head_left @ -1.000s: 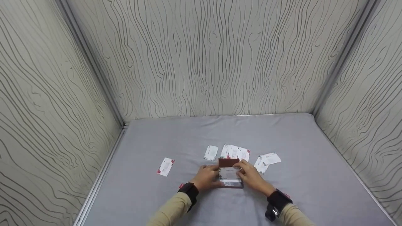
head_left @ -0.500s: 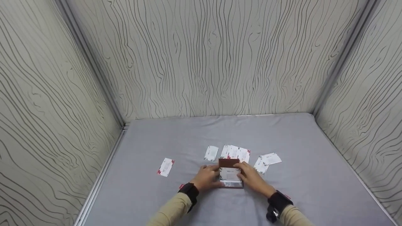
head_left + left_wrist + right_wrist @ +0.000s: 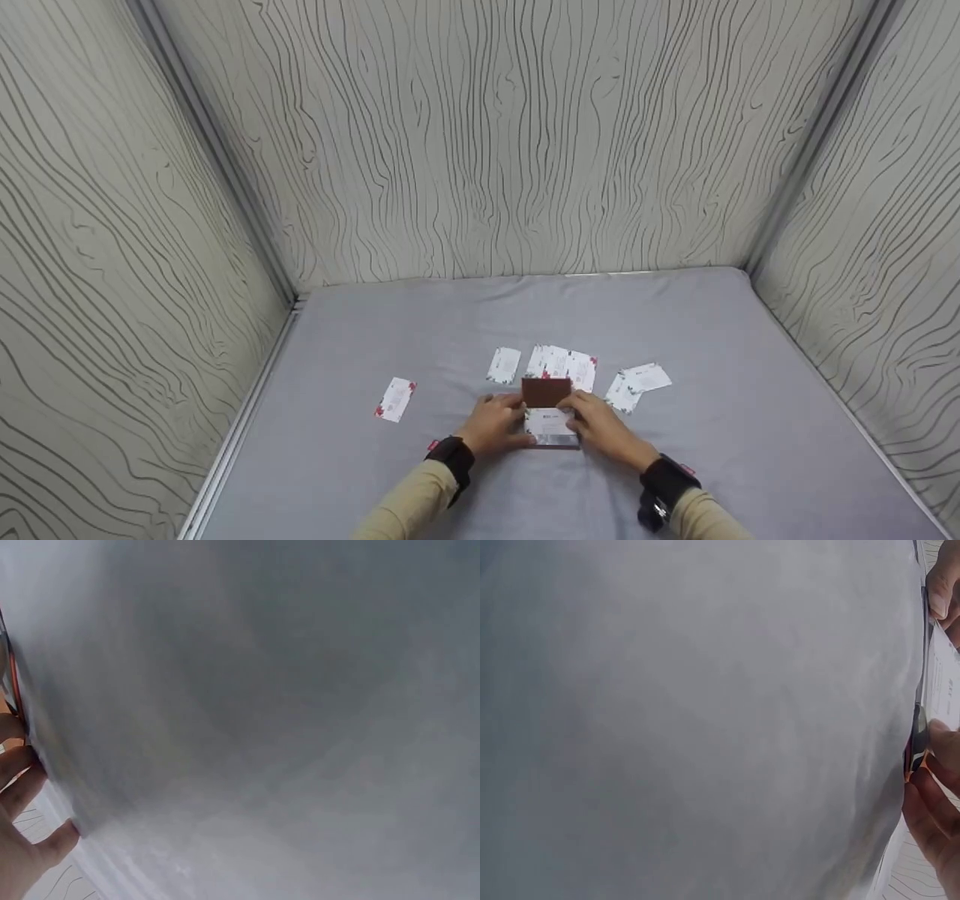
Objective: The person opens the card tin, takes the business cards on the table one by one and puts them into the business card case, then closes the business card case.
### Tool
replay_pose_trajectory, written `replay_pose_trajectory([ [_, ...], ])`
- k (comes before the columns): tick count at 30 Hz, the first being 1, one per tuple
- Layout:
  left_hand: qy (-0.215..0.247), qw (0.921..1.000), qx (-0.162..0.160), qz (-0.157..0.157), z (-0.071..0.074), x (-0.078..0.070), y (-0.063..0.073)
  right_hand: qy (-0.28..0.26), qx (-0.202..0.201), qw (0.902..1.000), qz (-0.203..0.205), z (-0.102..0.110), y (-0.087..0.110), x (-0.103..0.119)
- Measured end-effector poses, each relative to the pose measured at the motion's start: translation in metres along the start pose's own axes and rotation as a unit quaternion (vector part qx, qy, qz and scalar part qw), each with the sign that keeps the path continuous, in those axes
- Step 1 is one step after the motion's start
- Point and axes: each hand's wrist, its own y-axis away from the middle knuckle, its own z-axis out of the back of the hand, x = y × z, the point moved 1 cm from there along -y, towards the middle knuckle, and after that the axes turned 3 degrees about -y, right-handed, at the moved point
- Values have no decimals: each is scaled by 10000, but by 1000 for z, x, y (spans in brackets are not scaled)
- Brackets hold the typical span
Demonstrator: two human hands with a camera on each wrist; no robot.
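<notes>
In the head view a brown card holder [image 3: 546, 391] lies unfolded on the grey cloth, its bare brown part at the far side. A white printed card [image 3: 543, 420] lies over its near part, its lower end at a shiny clear pocket [image 3: 553, 439]. My left hand [image 3: 493, 424] grips the holder's left edge, thumb at the near corner. My right hand [image 3: 602, 425] pinches the card at its right side, index finger at the far edge. The right wrist view shows the right thumb [image 3: 943, 744] on top, other fingers lower at the holder's edge. The left wrist view catches only some left fingers [image 3: 19, 772].
Just beyond the holder lies a group of overlapping white cards [image 3: 559, 361], with a single card [image 3: 503, 365] left of it. Two overlapping cards [image 3: 636, 385] lie to the right. Another card with red corners [image 3: 395, 399] lies further left. Patterned panels [image 3: 480, 150] enclose the table.
The card has slid toward me over the holder, its near end now at the clear pocket, and more brown shows beyond it. My right fingers moved slightly nearer with it; the left hand stayed put.
</notes>
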Motion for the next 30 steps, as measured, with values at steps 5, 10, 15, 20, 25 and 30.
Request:
replay_pose_trajectory([
  [5,32,10000,64,3,0,0,0,99,62,9999,40,-1,1,1],
  [10,160,9998,95,23,4,-1,0,234,48,9996,147,-2,-1,2],
  [15,143,9999,69,15,4,-2,0,398,58,9987,323,-4,-1,1],
  [20,87,10000,16,-31,1,0,1,409,167,9984,351,-4,-1,1],
  [25,-38,9999,-59,-137,-4,2,0,463,199,9977,452,-2,-2,2],
  [30,-42,9998,-120,-165,-4,2,-1,495,294,9975,410,-1,-3,4],
])
